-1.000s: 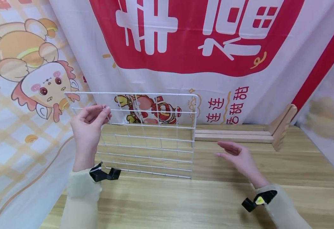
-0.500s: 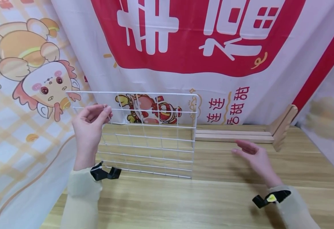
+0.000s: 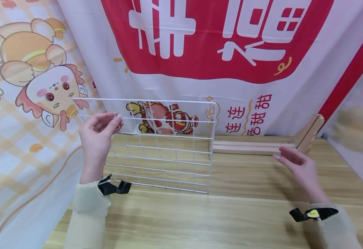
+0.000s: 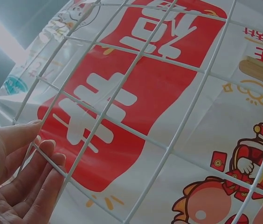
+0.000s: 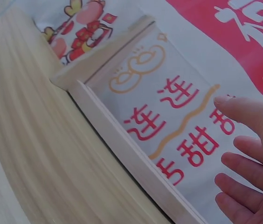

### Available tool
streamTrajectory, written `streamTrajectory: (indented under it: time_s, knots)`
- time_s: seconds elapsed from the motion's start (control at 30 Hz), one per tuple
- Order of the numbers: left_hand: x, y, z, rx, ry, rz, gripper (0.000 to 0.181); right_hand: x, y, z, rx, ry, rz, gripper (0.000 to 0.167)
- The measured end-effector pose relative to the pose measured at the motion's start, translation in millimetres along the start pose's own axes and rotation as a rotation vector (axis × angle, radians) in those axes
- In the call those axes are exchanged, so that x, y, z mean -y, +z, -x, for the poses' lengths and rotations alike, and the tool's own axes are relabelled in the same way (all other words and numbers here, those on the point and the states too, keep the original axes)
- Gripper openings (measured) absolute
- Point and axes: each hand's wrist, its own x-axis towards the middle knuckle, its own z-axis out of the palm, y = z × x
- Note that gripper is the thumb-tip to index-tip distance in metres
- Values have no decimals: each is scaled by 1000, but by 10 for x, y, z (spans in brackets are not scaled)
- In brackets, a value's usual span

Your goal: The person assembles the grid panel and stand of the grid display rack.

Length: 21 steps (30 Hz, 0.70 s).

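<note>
A white wire grid panel (image 3: 213, 129) stands up on the left of the table, its bottom edge low over the wood; whether it touches is unclear. My left hand (image 3: 98, 138) pinches a wire near the panel's upper left. In the left wrist view, thumb and fingers of this left hand (image 4: 22, 186) close about the grid wire (image 4: 169, 150). A wooden stand (image 3: 256, 148) with an upright end piece lies at the back, partly behind the panel. My right hand (image 3: 301, 171), fingers loosely spread and holding nothing, is just in front of the stand's right end.
Behind the table (image 3: 175, 221) hangs a red and white printed cloth (image 3: 200, 86). A checked cartoon cloth (image 3: 35, 124) covers the left side. Pale cloth with a red stripe (image 3: 349, 74) borders the right.
My right hand has moved rightward, from beside the grid panel to the stand's right end. My left hand keeps its hold, and the panel stays nearly still.
</note>
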Motion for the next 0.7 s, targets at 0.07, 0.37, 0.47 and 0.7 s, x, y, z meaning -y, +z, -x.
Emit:
streamTrajectory:
  time_s: [0.07, 0.37, 0.47, 0.7]
  knots:
    - [2, 1, -5, 4, 2, 5, 31, 1, -63, 12, -7, 22, 3, 62]
    - [8, -3, -18, 7, -5, 12, 31, 15, -278, 29, -84, 10, -23, 59]
    - [6, -2, -23, 9, -8, 14, 31, -10, -354, 27, -108, 9, -71, 56]
    - [4, 4, -34, 8, -5, 9, 31, -57, -538, -34, -155, 33, -319, 54]
